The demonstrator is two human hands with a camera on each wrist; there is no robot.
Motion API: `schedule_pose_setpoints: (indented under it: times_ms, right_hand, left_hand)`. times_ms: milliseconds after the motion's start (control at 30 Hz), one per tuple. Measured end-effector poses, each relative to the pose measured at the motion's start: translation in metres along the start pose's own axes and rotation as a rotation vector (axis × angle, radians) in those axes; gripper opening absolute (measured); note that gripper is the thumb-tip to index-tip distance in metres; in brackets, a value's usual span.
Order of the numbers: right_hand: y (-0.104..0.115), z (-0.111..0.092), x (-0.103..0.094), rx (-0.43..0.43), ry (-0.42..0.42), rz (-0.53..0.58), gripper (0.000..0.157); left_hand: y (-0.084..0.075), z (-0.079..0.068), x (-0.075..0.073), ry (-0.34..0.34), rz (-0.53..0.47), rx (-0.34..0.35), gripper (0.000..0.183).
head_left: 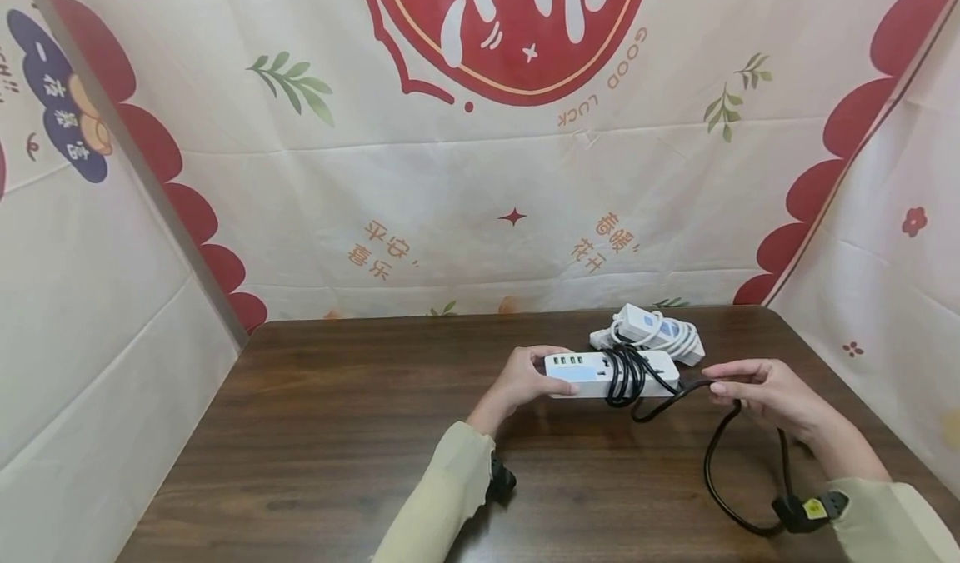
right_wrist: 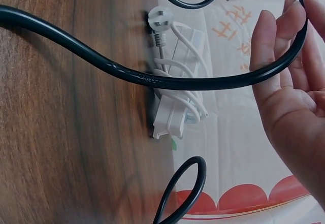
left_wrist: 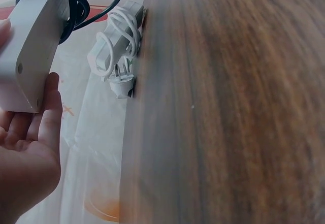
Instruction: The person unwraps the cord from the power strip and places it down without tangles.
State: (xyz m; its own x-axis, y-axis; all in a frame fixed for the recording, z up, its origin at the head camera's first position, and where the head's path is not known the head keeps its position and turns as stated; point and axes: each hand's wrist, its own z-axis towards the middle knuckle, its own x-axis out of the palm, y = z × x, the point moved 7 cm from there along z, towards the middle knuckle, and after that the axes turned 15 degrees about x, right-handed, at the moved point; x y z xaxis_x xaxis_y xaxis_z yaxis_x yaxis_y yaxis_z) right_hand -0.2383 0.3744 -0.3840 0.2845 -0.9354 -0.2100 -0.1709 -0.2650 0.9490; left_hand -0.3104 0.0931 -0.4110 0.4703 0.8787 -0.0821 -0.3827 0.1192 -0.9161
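Observation:
My left hand (head_left: 525, 380) grips the left end of a white power strip (head_left: 585, 388) with a row of USB ports, thumb in front and fingers behind. In the left wrist view the strip (left_wrist: 35, 51) is held above the table. Several turns of black cord (head_left: 628, 376) wrap around its middle. My right hand (head_left: 776, 396) pinches the loose part of that cord between thumb and fingers, right of the strip. In the right wrist view the cord (right_wrist: 203, 83) runs across the palm side of the fingers. Its free length loops down toward a black plug (head_left: 798, 513) near the right sleeve.
Behind the held strip, a second white power strip (head_left: 648, 326) lies at the table's back right, wound in its white cord; its white plug (right_wrist: 161, 19) shows pins. The brown wooden table (head_left: 337, 430) ends at a printed cloth (head_left: 465, 188) hanging behind and at both sides.

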Motion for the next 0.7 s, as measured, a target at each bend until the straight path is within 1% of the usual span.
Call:
schedule_pose_setpoints:
  times_ms: [67, 167, 267, 533, 700]
  right_hand:
    - [0.000, 0.000, 0.001, -0.009, 0.010, -0.002, 0.036]
    - [0.000, 0.001, 0.001, -0.012, 0.022, -0.010, 0.035]
    - [-0.002, 0.001, 0.001, 0.002, 0.021, -0.033, 0.034]
    - [-0.013, 0.000, -0.008, 0.102, -0.057, -0.115, 0.032]
    - [-0.016, 0.000, -0.010, 0.116, -0.070, -0.149, 0.030]
  left_hand:
    - [0.011, 0.003, 0.000, -0.002, -0.002, -0.008, 0.043]
    - [0.015, 0.004, 0.000, -0.011, -0.006, -0.007, 0.043]
    - [0.015, 0.004, -0.001, -0.019, -0.008, 0.001, 0.043]
    - [0.013, 0.005, -0.001, -0.020, -0.024, 0.002, 0.044]
    - [0.014, 0.007, 0.000, -0.015, -0.031, -0.002, 0.044]
